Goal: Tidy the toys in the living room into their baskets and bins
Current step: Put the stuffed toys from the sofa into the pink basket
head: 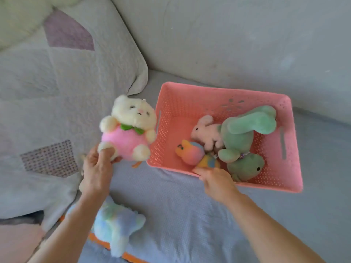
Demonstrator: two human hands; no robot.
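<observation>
A cream and pink plush cat [129,130] with a green bow is held up just left of the pink basket [275,184]. My left hand [98,169] grips it from below by one foot. My right hand [214,180] holds the basket's near rim, fingers curled over the edge. Inside the basket lie a pale pink rabbit [207,132], a green long-necked dinosaur [245,137] and a small orange, pink and blue plush [191,153]. A pastel blue and green plush dinosaur [115,224] lies on the sofa seat near my left forearm.
The basket stands on a light blue sofa cover [180,215]. A quilted grey and purple pillow [57,82] fills the left side. The sofa backrest [237,35] rises behind the basket. A cream plush [17,19] shows at the top left corner.
</observation>
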